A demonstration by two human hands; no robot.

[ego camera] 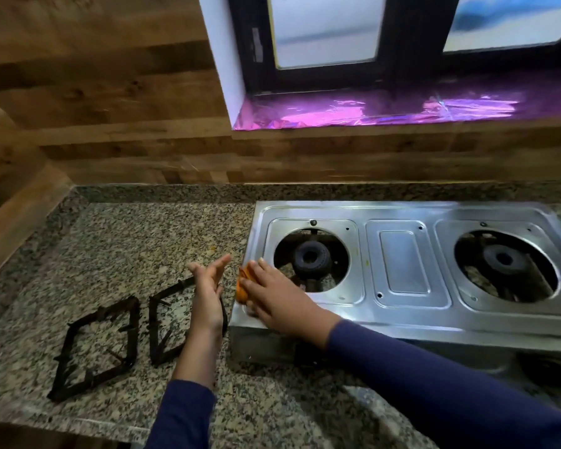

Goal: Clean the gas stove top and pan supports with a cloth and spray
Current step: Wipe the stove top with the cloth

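head view, standing at the counter: one steel gas stove (405,306) with two burners, a left burner (311,257) and a right burner (502,261), each sunk in a round opening with nothing over it. the stove top is shiny and streaked with light, with a raised rectangular plate between the openings. two dark, rusty-looking pan supports lie flat on the speckled granite counter (127,234) to the left of the stove, side by side: the left pan support (98,348) fully in view, the right pan support (162,322) partly hidden behind an arm.

one orange cloth (242,286) sits on the stove top's front left corner, under the right hand (274,298), whose fingers lie fairly straight and close together, pressing it flat. only the cloth's left edge shows. the left hand (208,291) hangs edge-on just beside the stove's left side, over the right pan support, fingers straight and slightly apart, holding nothing. both sleeves are dark blue. behind, one window with purple foil (370,113) on its sill.
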